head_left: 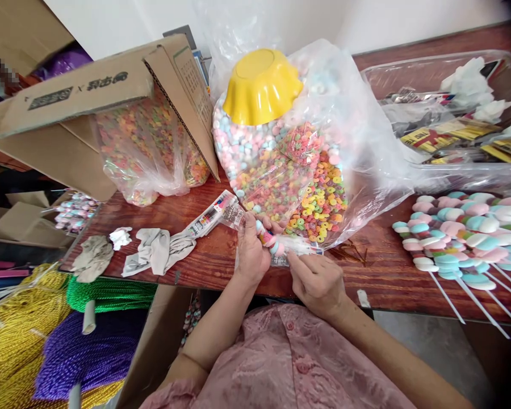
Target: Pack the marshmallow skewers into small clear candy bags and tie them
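Observation:
My left hand [252,253] is closed around a short candy skewer [274,246] with pink, blue and darker pieces at its end. Close to its right, my right hand [317,281] has its fingers curled in a pinch; what lies between them is hidden. Clear plastic packaging [280,260] shows between and under the hands. Just beyond them, a big transparent bag holds colourful gummy rings [319,199] and pastel marshmallows [230,142]. An upturned yellow scalloped bowl [262,85] rests on top of it.
Finished marshmallow skewers [460,227] lie in a pile at right, below a plastic bin [472,167] of packets. Left stand a cardboard box [80,108] with bagged gummy rings, gloves [157,253] and printed packaging [208,216]. Yellow, green and purple cords [93,352] sit at lower left.

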`<control>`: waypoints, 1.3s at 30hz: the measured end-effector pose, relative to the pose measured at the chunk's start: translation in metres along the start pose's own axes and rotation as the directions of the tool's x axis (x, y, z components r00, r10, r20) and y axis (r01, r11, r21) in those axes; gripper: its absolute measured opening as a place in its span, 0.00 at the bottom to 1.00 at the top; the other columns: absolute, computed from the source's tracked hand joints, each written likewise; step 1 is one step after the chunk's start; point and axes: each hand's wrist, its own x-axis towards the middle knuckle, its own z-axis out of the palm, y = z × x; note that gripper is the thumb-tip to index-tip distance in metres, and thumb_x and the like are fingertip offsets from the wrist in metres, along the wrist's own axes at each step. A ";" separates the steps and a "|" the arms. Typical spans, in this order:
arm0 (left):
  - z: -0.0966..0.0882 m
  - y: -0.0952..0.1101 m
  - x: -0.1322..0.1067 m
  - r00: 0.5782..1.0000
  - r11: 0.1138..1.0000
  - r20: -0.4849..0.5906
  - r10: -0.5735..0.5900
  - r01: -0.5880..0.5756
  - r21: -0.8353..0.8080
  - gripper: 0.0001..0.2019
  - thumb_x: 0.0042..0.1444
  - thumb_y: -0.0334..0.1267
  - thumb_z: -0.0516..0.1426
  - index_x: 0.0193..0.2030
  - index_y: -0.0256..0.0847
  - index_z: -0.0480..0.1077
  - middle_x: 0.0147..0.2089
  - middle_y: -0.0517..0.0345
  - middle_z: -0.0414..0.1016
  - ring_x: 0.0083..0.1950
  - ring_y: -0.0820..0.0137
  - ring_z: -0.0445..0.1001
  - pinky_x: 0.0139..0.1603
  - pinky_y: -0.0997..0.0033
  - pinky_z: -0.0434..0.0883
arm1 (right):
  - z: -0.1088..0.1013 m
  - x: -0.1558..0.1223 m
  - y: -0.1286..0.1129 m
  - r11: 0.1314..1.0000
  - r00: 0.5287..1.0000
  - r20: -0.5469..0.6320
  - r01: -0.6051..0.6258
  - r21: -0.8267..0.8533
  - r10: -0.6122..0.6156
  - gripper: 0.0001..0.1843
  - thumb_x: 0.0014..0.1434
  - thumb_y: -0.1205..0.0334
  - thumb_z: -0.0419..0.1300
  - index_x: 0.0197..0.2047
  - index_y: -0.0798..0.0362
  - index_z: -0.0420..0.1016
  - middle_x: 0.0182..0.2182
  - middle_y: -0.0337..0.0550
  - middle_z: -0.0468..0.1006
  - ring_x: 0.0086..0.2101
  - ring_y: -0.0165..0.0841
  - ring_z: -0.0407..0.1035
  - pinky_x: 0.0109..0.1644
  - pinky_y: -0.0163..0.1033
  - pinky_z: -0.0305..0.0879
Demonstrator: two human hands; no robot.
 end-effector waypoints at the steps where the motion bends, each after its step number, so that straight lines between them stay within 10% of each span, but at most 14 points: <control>1: 0.000 0.000 -0.001 1.000 1.000 -0.004 -0.002 0.002 -0.011 0.19 0.57 0.54 0.61 0.30 0.41 0.64 0.25 0.67 0.68 0.26 0.77 0.71 0.44 0.68 0.75 | 0.000 0.000 -0.003 1.000 1.000 0.009 0.022 0.006 -0.022 0.11 0.61 0.73 0.53 0.43 0.58 0.76 0.22 0.39 0.72 0.24 0.28 0.62 0.31 0.39 0.53; 15: -0.010 0.001 -0.005 0.999 0.986 0.025 -0.034 0.029 0.163 0.25 0.55 0.62 0.58 0.27 0.40 0.65 0.23 0.65 0.69 0.27 0.76 0.72 0.42 0.71 0.74 | -0.007 0.008 -0.012 0.989 0.989 0.047 0.143 0.025 -0.144 0.13 0.62 0.73 0.51 0.40 0.59 0.77 0.21 0.39 0.71 0.25 0.28 0.62 0.31 0.39 0.52; 25: -0.007 -0.002 -0.014 0.989 0.985 0.124 -0.082 0.061 0.164 0.24 0.49 0.63 0.62 0.33 0.43 0.67 0.26 0.64 0.68 0.30 0.71 0.74 0.42 0.64 0.75 | 0.001 0.001 0.004 0.862 0.933 0.121 -0.359 0.359 0.338 0.10 0.65 0.67 0.54 0.37 0.52 0.76 0.28 0.40 0.79 0.26 0.28 0.70 0.32 0.33 0.62; 31: -0.002 -0.012 -0.024 0.982 0.969 0.160 -0.100 0.059 0.242 0.22 0.50 0.60 0.63 0.32 0.43 0.66 0.27 0.62 0.68 0.37 0.67 0.75 0.42 0.66 0.73 | -0.002 0.007 0.000 0.852 0.931 0.170 -0.366 0.374 0.325 0.11 0.64 0.69 0.54 0.32 0.54 0.76 0.29 0.43 0.80 0.29 0.29 0.73 0.36 0.33 0.66; 39: -0.022 -0.016 -0.027 0.953 0.911 0.259 -0.154 0.036 0.411 0.23 0.53 0.60 0.61 0.46 0.44 0.73 0.45 0.53 0.77 0.46 0.66 0.75 0.50 0.66 0.71 | 0.005 0.005 0.007 0.593 0.818 0.119 -0.500 0.631 0.563 0.08 0.62 0.64 0.58 0.38 0.52 0.79 0.29 0.39 0.80 0.27 0.29 0.73 0.32 0.33 0.70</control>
